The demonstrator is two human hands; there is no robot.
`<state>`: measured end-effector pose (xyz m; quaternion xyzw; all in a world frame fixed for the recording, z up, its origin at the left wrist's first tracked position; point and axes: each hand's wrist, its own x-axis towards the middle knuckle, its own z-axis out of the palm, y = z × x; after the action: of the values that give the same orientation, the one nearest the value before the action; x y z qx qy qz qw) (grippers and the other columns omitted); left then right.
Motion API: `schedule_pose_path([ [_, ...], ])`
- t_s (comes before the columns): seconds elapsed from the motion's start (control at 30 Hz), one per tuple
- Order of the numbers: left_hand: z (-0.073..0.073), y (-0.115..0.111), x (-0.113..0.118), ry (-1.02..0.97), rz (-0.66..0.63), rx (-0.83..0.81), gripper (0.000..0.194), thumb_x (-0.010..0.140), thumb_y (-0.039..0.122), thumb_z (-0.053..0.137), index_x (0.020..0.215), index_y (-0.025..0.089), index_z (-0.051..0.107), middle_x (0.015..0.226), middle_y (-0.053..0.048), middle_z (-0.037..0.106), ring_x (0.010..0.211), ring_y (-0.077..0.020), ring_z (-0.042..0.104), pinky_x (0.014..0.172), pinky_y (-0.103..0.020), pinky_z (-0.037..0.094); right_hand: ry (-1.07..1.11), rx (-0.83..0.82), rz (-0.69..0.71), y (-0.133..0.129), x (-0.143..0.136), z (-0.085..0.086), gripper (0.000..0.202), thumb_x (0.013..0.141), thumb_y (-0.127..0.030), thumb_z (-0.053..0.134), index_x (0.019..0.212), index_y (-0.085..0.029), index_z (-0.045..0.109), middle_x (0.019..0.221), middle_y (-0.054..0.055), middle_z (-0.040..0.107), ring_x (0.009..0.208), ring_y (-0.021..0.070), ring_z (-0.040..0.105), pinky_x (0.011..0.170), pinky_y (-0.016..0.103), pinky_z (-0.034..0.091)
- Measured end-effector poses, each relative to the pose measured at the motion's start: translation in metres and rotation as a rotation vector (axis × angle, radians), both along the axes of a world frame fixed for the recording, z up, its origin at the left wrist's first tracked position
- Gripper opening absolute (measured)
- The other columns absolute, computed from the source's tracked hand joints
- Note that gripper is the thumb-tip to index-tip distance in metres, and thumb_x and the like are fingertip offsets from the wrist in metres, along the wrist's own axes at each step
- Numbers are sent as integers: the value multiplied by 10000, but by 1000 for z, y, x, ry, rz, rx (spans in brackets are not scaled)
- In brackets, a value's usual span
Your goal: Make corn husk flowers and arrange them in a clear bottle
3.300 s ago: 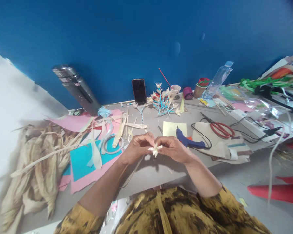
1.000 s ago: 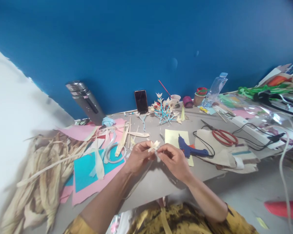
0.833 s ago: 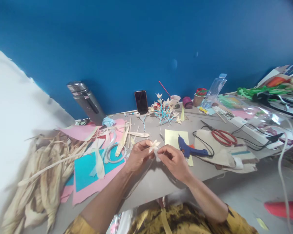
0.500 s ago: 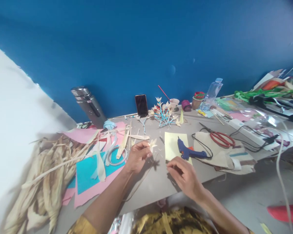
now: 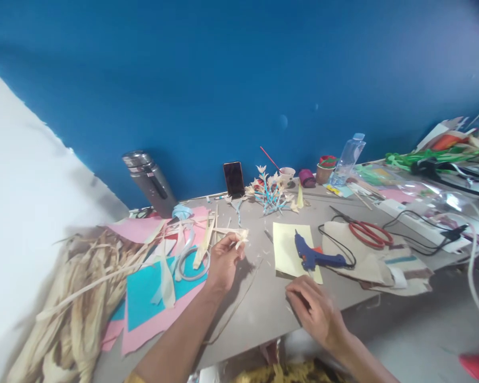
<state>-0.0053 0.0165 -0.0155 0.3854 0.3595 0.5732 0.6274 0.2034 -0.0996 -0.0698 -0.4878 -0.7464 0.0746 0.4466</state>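
Observation:
Between the thumb and fingers of my left hand (image 5: 225,260) is a small pale husk flower (image 5: 242,239), its petals spread at the top. My right hand (image 5: 317,308) hovers by the front of the table, fingers curled and pressed together; whatever they might hold is hidden. Just beyond it, a blue glue gun (image 5: 317,255) lies on a yellow paper (image 5: 283,244). A thin strand (image 5: 239,303) runs along the tabletop between my hands. Farther back stands a cluster of similar husk flowers on blue-wrapped stems (image 5: 272,196).
Dried husks (image 5: 75,298) and blue sheets (image 5: 143,287) cover the left side. A steel flask (image 5: 151,183) and a phone (image 5: 234,180) stand along the wall. Red-handled scissors (image 5: 370,234) rest on cloth at right, near a power strip (image 5: 419,223) with cords and a plastic bottle (image 5: 349,159).
My left hand has turned the husk flower and drawn it slightly left. My right hand has shifted right and nearer the table's front edge. The view has tilted a little.

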Motion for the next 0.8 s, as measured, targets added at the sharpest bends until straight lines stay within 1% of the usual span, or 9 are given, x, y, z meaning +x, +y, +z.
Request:
schedule_pose_path([
  [0.07,0,1,0,9,24,-4,318,600,325,898,745,172,659,596,68,516,510,-63,431,562,-232,343,-39,24,-25,-1,-1,-2,131,968,-119,510,910,-223,566,793,26,640,681,151,623,635,251,469],
  [0.23,3,0,0,87,60,42,270,672,351,841,702,157,656,553,62,499,508,-66,436,553,-222,336,-106,47,-66,-2,-3,-3,121,983,-149,505,915,-227,569,796,17,646,667,147,627,611,244,449],
  [0.33,3,0,0,114,82,61,249,640,313,844,716,162,661,573,61,520,499,-67,447,546,-226,342,-120,59,-84,-1,-3,-4,119,986,-158,506,915,-225,574,794,16,648,665,149,627,620,248,444],
  [0.47,2,1,1,122,95,80,265,576,253,866,703,162,652,662,45,575,512,-60,449,523,-225,335,-120,69,-79,-1,-3,-5,124,983,-151,506,907,-218,578,781,18,646,665,149,630,626,248,437],
  [0.63,1,2,1,89,69,36,306,553,262,890,654,166,617,598,65,514,502,-58,421,507,-217,323,-119,67,-78,-2,-3,-7,123,985,-158,503,910,-214,583,780,18,646,672,149,634,630,249,436],
  [0.8,-1,2,1,50,39,16,313,542,257,900,630,164,614,613,60,518,513,-57,423,503,-214,310,-131,51,-84,-2,-3,-9,134,986,-162,494,915,-220,591,795,18,647,680,148,635,630,245,438],
])
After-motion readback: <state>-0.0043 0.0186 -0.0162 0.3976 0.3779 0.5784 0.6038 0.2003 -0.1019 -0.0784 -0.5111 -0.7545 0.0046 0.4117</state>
